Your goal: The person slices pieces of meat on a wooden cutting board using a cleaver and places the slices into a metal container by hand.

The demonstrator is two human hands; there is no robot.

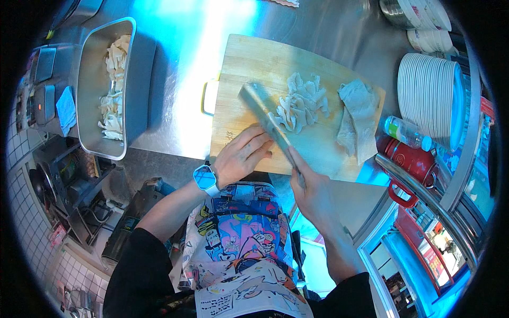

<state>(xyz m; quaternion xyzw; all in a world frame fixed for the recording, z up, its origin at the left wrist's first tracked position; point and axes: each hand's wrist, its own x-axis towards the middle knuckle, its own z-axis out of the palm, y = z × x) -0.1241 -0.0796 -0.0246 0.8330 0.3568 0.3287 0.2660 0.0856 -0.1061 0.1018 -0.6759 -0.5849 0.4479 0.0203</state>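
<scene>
A kitchen cleaver [267, 119] is in my right hand [312, 185], its blade reaching diagonally to the upper left over the wooden cutting board [246, 59]. My left hand [244, 153] lies at the board's near left part, beside the blade, with its fingers bent; whether it holds something under them cannot be told. Just right of the blade is a pile of sliced pale, thin food [304, 101]. Uncut folded sheets of similar food [360, 115] rest at the board's right end.
A deep steel tray [137, 87] with more pale pieces stands at the left, near a blue cloth [66, 110]. Right of the board are stacked white plates [427, 95], a plastic bottle [405, 131], a red container [411, 161] and a metal rail [429, 202]. Bowls [429, 39] sit above.
</scene>
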